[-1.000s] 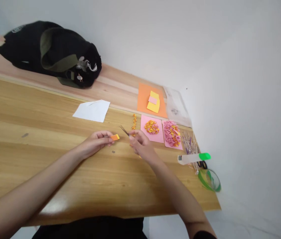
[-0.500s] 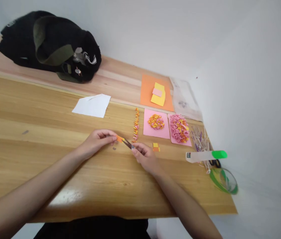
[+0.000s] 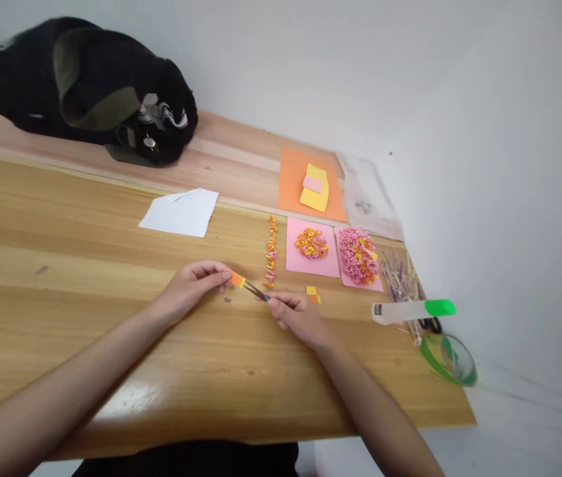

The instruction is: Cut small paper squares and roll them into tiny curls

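My left hand [image 3: 194, 283] pinches a small strip of orange paper [image 3: 236, 279] with a yellow edge at its right end. From the right, my right hand [image 3: 297, 315] grips small scissors [image 3: 256, 291], their handles hidden by my fingers. The slim dark blades stand slightly apart, tips at the strip's yellow end. Beyond my right hand runs an upright row of curled orange and pink paper bits [image 3: 272, 252]. Small yellow and orange paper pieces [image 3: 313, 295] lie to its right.
Two pink sheets [image 3: 295, 262] carry heaps of curled bits. Behind are an orange sheet [image 3: 288, 192], white paper [image 3: 180, 213] and a black bag [image 3: 107, 79]. At right lie a white-and-green tube [image 3: 410, 310], dried stems [image 3: 400, 278] and a green-rimmed clear container [image 3: 447, 360].
The scissors have drawn back slightly to the right, and more of the orange strip shows. The left hand keeps its pinch. The whole view has shifted a little.
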The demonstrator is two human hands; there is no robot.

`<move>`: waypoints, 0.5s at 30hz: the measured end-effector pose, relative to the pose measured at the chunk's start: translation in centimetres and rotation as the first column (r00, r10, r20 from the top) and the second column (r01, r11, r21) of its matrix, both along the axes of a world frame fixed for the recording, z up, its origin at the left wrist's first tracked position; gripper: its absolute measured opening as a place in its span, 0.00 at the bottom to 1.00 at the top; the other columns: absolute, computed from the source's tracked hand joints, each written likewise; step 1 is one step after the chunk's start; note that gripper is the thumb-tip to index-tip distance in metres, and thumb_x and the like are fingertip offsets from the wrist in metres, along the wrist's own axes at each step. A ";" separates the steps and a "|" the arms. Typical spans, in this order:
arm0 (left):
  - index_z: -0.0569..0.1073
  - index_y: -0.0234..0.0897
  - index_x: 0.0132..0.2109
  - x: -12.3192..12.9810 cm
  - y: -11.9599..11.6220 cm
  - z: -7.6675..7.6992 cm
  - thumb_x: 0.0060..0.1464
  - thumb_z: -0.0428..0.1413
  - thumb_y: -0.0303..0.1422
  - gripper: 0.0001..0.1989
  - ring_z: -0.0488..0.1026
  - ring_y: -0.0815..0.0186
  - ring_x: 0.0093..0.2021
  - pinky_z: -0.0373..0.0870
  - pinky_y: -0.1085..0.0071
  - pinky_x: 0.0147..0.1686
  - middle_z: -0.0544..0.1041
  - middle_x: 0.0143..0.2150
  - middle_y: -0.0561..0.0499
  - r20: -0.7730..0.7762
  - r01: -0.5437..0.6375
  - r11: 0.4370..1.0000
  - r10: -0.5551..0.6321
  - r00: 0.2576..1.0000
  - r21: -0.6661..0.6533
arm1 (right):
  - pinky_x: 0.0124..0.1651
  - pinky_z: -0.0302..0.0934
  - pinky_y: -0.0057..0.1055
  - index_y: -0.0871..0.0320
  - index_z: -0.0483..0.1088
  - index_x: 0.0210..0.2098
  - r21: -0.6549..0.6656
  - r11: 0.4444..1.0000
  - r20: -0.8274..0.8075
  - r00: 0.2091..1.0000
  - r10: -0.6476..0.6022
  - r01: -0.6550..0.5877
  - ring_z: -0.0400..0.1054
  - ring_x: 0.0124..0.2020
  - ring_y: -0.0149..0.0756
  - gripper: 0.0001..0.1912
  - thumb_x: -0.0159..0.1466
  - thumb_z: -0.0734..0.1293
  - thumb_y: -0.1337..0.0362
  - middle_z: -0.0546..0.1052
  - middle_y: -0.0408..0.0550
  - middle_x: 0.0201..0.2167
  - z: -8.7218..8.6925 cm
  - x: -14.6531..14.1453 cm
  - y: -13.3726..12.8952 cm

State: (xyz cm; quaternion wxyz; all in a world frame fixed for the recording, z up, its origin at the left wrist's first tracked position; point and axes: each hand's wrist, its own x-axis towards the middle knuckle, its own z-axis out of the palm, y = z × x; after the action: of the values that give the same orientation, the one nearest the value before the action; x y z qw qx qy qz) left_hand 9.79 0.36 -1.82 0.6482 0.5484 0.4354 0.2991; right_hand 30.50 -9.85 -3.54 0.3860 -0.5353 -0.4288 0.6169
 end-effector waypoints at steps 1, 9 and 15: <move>0.76 0.37 0.25 0.0 0.0 0.0 0.41 0.63 0.41 0.11 0.67 0.68 0.25 0.63 0.72 0.31 0.73 0.21 0.55 0.000 -0.006 1.000 0.006 1.000 -0.007 | 0.22 0.40 0.25 0.60 0.77 0.41 -0.002 1.000 -0.007 1.000 -0.009 0.009 0.44 0.18 0.23 0.30 0.54 0.68 0.39 0.53 0.35 0.18 0.1 0.0 0.0; 0.75 0.37 0.24 0.1 -0.1 0.2 0.38 0.63 0.41 0.12 0.66 0.68 0.24 0.63 0.72 0.30 0.72 0.21 0.55 -0.013 -0.020 1.000 0.020 1.000 -0.024 | 0.23 0.39 0.26 0.62 0.76 0.44 -0.008 1.000 -0.022 1.000 0.004 -0.004 0.44 0.18 0.22 0.32 0.55 0.68 0.40 0.54 0.34 0.17 0.6 0.2 0.0; 0.75 0.37 0.26 0.2 -0.3 0.7 0.41 0.62 0.43 0.13 0.67 0.68 0.26 0.63 0.72 0.30 0.73 0.23 0.54 -0.064 0.028 0.999 -0.026 0.998 0.036 | 0.23 0.40 0.26 0.63 0.75 0.40 -0.010 0.999 0.017 0.999 0.039 -0.038 0.45 0.18 0.23 0.33 0.54 0.66 0.37 0.53 0.34 0.17 0.7 -0.1 0.1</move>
State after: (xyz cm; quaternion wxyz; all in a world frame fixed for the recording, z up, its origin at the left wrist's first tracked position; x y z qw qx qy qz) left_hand 9.99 0.08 -1.12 0.6278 0.5753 0.4427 0.2809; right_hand 30.44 -9.80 -2.84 0.3677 -0.5342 -0.4393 0.6216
